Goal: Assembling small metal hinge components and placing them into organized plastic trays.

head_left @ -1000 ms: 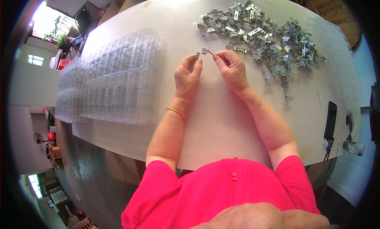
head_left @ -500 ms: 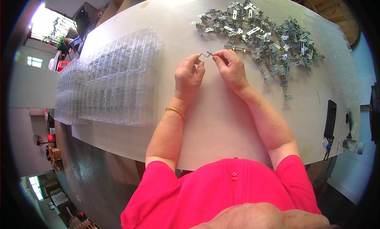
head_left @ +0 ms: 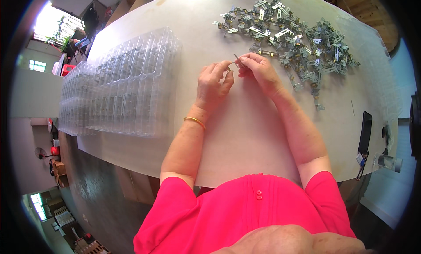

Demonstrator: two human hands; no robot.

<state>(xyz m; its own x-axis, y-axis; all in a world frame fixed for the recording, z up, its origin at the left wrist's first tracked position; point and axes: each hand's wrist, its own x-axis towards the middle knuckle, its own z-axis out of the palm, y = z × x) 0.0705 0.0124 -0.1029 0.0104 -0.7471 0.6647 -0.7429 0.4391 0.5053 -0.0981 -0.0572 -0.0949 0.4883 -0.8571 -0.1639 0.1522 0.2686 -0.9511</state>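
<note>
A small, thin bent metal bracket (head_left: 236, 56) is held between my two hands above the table, its exact shape mostly covered by fingers. My right hand (head_left: 260, 72) pinches it between thumb and fingertips, with one narrow end sticking up. My left hand (head_left: 213, 84), a gold bangle at its wrist, has its index finger and thumb curled around the piece's left side. Just beyond my right hand lies a heap of metal brackets (head_left: 280, 33), silver and grey with some brass-coloured bits.
Stacked clear plastic trays (head_left: 151, 85) with metal parts in their slots stand on the left of the pale table (head_left: 237, 140). At the right edge are a black phone (head_left: 365, 132), a clear bottle (head_left: 388, 162), keys (head_left: 361, 162) and a thin rod (head_left: 352, 108). Clear plastic sheeting (head_left: 372, 56) lies far right.
My hands have drawn closer together and the metal piece has turned, one end now pointing up. My left hand has shifted slightly right. The heap and trays stay put.
</note>
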